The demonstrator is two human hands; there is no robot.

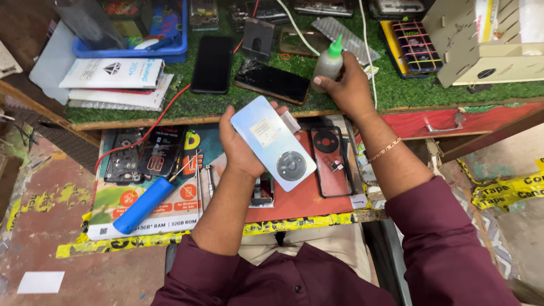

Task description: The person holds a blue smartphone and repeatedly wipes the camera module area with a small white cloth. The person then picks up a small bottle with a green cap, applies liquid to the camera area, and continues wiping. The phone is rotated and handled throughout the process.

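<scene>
My left hand [241, 148] holds a light blue phone back cover [272, 141] with a round camera ring, tilted over the lower work board. My right hand [348, 85] is stretched to the green turf shelf and grips a small clear bottle with a green nozzle [330, 61]. A black phone frame with a round camera cutout [331, 161] lies on the red board just right of the back cover. A dark phone with a cracked screen [273, 82] lies on the turf beside the bottle.
A blue-handled tool [146, 204] rests on printed packaging at lower left. Another black phone [212, 64], white boxes [113, 73], a blue tray [133, 42] and a cardboard holder [487, 45] sit on the turf. Phone frames [123, 157] lie at left.
</scene>
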